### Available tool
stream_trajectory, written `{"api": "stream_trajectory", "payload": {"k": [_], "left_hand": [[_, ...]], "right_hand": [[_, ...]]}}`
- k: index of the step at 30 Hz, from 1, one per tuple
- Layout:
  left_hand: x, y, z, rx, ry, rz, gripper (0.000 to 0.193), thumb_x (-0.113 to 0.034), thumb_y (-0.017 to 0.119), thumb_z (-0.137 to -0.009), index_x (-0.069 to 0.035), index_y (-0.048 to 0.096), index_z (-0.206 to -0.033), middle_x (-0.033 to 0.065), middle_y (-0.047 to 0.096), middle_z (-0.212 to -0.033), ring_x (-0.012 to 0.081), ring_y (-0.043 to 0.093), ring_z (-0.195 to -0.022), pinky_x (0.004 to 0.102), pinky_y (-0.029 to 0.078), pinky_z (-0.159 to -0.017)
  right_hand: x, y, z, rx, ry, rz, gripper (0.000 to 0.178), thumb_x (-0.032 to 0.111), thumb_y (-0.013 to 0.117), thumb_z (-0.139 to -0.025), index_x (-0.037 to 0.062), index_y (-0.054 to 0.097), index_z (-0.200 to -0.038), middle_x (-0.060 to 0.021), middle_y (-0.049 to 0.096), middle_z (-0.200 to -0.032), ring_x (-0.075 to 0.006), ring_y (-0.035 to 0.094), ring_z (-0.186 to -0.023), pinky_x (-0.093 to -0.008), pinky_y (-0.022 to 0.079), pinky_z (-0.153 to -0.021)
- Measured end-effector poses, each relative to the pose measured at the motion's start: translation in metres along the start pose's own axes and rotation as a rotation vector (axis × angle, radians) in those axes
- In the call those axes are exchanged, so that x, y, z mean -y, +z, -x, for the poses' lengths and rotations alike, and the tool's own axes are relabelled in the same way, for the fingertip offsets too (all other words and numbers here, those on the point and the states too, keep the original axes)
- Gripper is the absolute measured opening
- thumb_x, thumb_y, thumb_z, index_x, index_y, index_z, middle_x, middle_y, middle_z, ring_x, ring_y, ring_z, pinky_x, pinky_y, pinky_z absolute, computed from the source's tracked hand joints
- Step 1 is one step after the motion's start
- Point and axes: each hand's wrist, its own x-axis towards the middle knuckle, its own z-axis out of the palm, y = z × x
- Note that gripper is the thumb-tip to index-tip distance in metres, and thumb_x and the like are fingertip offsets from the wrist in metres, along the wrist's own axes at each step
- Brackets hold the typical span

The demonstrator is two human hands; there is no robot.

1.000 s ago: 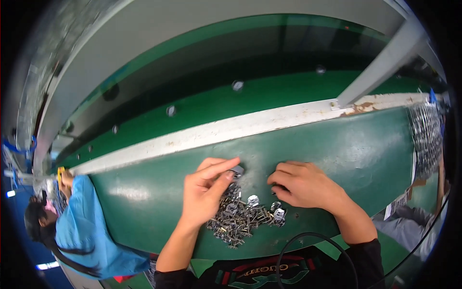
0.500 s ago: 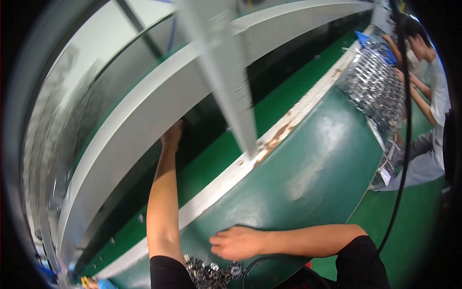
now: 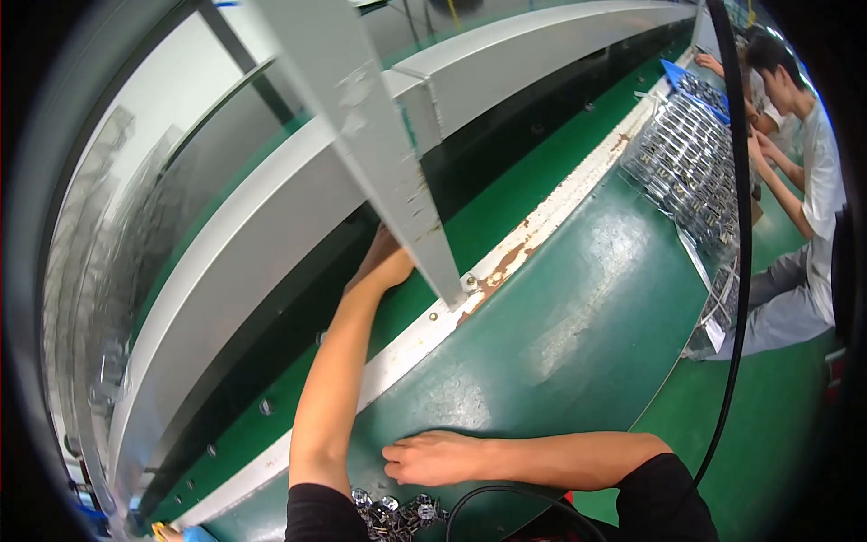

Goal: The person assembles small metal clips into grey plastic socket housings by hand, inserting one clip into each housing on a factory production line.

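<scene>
My left hand [image 3: 390,260] reaches over the white rail onto the green belt, under the long grey metal beam. Its fingers are hidden in the shadow and beside the slanting grey post, so I cannot see what they do. My right hand [image 3: 432,458] rests on the green tabletop [image 3: 542,352] with its fingers curled inward. Whatever may be inside those fingers is hidden. Close by, between my forearms, lies a pile of small shiny metal-and-black parts [image 3: 397,518].
The grey post [image 3: 397,172] stands on the chipped white rail [image 3: 506,271]. Several small parts [image 3: 265,407] sit along the belt. A black cable [image 3: 736,271] hangs at the right. Beyond it, a person [image 3: 804,181] works near stacked clear trays of parts [image 3: 691,158].
My left hand has moved to the right, closer to the post. My right hand stays about where it was on the table. The whole view has shifted slightly.
</scene>
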Motion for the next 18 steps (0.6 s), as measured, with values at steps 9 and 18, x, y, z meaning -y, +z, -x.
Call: {"api": "stream_trajectory", "payload": {"k": [9,18], "left_hand": [[-0.092,-0.057,0.132,-0.245,-0.249,0.292,0.041,-0.006,0.075,-0.077,-0.004,0.067,-0.117,0.0101,0.062,-0.097,0.0135,0.063,-0.077,0.0265,0.053,-0.074],[-0.177,-0.055,0.355,-0.523,-0.665,1.41,0.043,0.013,0.061,-0.09,0.006,0.056,-0.132,0.0191,0.065,-0.125,0.0247,0.067,-0.111,0.0313,0.054,-0.096]], "right_hand": [[-0.016,-0.019,0.011,-0.293,0.04,-0.049,0.012,0.015,0.071,-0.086,0.0053,0.067,-0.092,-0.0121,0.059,-0.09,-0.0271,0.064,-0.077,-0.0372,0.056,-0.069],[0.036,-0.018,-0.02,-0.537,0.185,-0.248,0.017,-0.004,0.077,-0.08,0.0018,0.069,-0.094,-0.0076,0.066,-0.088,-0.0123,0.064,-0.068,-0.0244,0.051,-0.052]]}}
